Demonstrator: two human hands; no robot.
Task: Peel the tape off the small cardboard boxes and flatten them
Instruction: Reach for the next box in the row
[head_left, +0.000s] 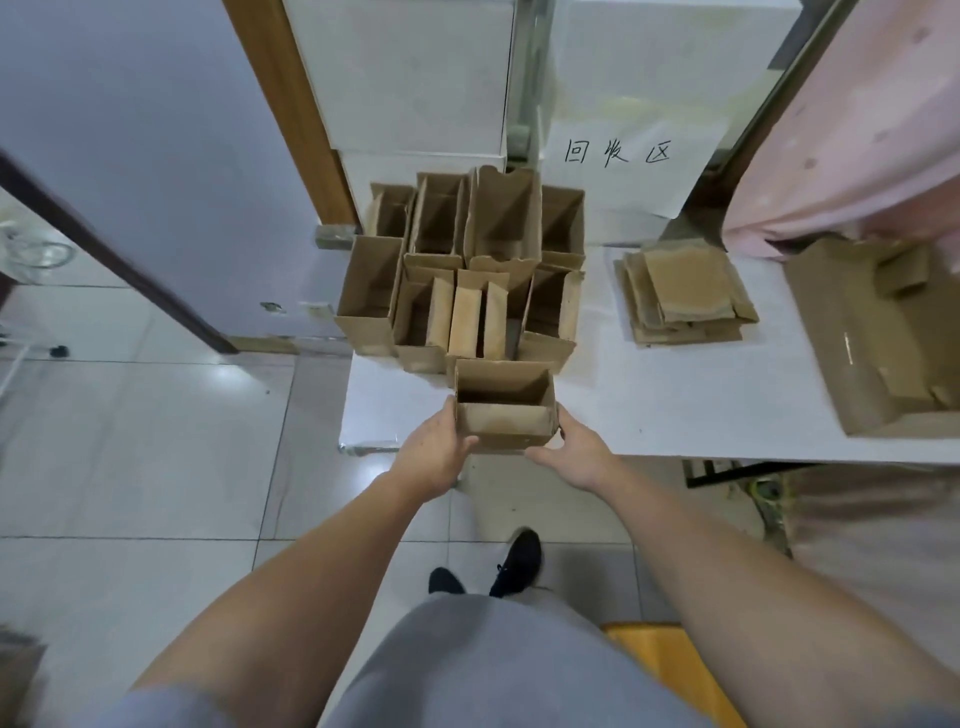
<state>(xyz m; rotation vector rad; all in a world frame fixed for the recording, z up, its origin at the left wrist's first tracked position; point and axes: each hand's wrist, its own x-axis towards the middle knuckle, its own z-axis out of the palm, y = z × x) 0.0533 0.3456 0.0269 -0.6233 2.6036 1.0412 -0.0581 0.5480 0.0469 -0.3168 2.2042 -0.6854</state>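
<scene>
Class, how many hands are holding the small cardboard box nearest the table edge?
2: the left hand holds the box at its left side, the right hand at its right side. None appears hidden.

Bright, even indoor light; glare on the floor tiles (228, 374) left of the fingers; soft blur, edges bowed.

the small cardboard boxes (457, 275) are plain tan-brown, darker inside, on a white surface (649, 400). at three o'clock, the flattened stack (685, 296) is paler tan. at one o'clock a white sheet (634, 166) bears black handwritten characters. at two o'clock, pink cloth (857, 130) with faint darker spots. the floor (156, 467) is glossy pale grey tile; shoes (514, 564) black, shorts (483, 670) grey.
</scene>
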